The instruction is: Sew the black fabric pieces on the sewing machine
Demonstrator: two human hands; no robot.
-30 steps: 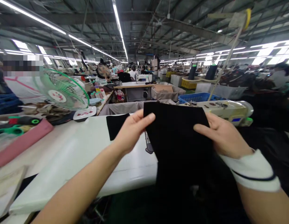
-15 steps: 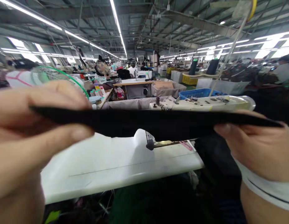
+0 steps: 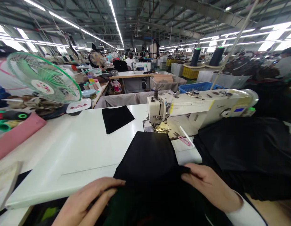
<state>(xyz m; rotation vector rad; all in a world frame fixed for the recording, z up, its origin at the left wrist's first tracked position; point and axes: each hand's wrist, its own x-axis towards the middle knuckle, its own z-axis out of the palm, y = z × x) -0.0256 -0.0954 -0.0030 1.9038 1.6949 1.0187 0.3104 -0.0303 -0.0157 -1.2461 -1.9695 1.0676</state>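
Note:
A black fabric piece (image 3: 147,157) lies flat on the white sewing table (image 3: 77,157), its far edge just short of the sewing machine's (image 3: 194,106) needle area. My left hand (image 3: 89,201) grips the fabric's near left edge at the table's front. My right hand (image 3: 208,186), in a white cuff, holds the near right corner. A smaller black fabric piece (image 3: 116,117) rests farther back on the table.
A green desk fan (image 3: 42,78) stands at the back left beside a pink roll (image 3: 17,135) and green-handled tools. A heap of black cloth (image 3: 249,153) fills the right side. Pink snips (image 3: 183,139) lie by the machine. Other workstations and people sit beyond.
The black fabric was held up at face height between both hands. It now lies flat on the table in front of the machine, with both hands lowered to its near edge.

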